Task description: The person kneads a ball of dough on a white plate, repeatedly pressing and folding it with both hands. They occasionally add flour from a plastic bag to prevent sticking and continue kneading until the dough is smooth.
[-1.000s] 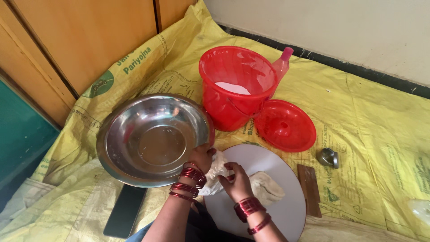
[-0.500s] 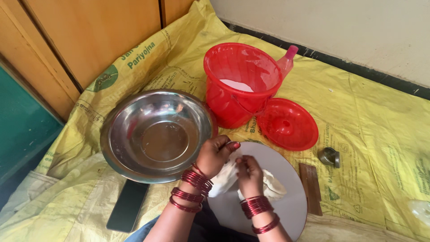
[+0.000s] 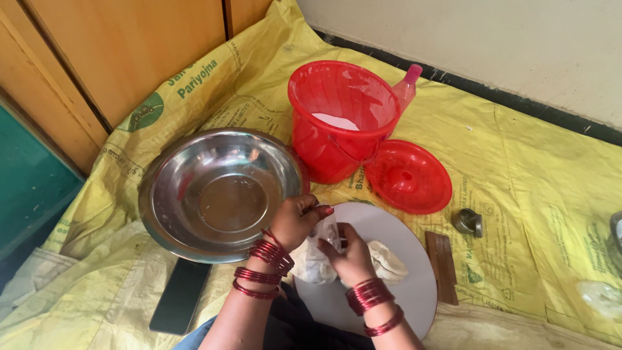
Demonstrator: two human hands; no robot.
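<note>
While both hands [image 3: 327, 236] seemingly clamp their grip on it, dough [image 3: 322, 249] lies between them

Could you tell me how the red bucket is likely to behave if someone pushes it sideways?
The red bucket looks like thin plastic with only a little white powder inside, so it is probably light and would slide on the yellow sheet. It is fairly tall and its lid is off, so a high push might tip it and spill.

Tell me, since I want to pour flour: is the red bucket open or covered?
Open. The red bucket stands upright with no cover; its red lid lies beside it on the yellow sheet.
</note>
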